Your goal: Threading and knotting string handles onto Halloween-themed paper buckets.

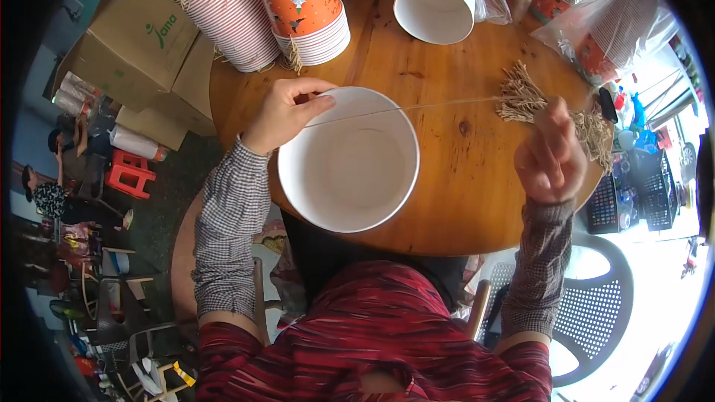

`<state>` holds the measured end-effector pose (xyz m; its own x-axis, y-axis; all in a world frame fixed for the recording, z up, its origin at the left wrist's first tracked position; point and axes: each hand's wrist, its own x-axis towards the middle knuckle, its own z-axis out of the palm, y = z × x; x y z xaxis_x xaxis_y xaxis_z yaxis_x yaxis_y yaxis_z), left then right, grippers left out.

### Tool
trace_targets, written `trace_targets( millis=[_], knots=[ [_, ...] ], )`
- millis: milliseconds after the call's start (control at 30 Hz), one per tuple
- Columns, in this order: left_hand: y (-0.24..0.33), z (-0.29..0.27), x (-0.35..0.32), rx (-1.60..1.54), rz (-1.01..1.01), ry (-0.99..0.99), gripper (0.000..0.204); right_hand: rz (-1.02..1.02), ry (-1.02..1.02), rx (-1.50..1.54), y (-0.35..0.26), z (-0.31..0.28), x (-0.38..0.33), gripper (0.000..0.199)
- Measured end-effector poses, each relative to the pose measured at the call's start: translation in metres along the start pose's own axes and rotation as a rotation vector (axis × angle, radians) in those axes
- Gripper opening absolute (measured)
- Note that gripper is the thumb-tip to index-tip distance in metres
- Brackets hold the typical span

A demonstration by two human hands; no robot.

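A white paper bucket (350, 171) is tipped toward me at the table's near side, its round opening and bare inside showing. My left hand (284, 113) pinches its upper left rim, thumb inside and fingers behind. A thin tan string (439, 105) runs taut from the rim by my left thumb across the bucket's mouth to the right. Its far end leads to my right hand (550, 155), which is raised, slightly blurred and closed on it. Beyond and beside that hand lie bundles of cut tan strings (521, 95). The bucket's outer wall is hidden.
Nested bucket stacks (212, 7) and an orange-and-green printed bucket (302, 0) stand far left on the wooden table (462, 179). A white bucket (436, 7) lies far middle; plastic-wrapped stacks (603, 37) are far right. Cardboard boxes (141, 30) and a red stool (130, 173) are left.
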<state>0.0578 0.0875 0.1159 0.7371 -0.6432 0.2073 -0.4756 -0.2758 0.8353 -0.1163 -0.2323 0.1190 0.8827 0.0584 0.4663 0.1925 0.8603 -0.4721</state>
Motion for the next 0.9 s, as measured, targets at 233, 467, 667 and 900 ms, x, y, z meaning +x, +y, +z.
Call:
trace_targets(
  millis=[233,467,667,900],
  knots=[
    [-0.020,-0.015,0.003,-0.060,-0.015,-0.020,0.033,0.089,0.265,-0.019,0.032,-0.046,-0.005,0.036],
    [-0.027,-0.032,-0.014,-0.199,-0.117,0.115,0.049,0.096,0.354,-0.057,0.046,-0.057,-0.011,0.029],
    [-0.009,-0.031,-0.032,-0.197,-0.015,0.413,0.036,0.119,0.390,-0.070,0.063,-0.045,-0.006,0.025],
    [-0.002,-0.030,-0.054,0.113,-0.020,0.203,0.037,0.074,0.408,-0.115,0.069,-0.035,-0.002,0.025]
  ],
)
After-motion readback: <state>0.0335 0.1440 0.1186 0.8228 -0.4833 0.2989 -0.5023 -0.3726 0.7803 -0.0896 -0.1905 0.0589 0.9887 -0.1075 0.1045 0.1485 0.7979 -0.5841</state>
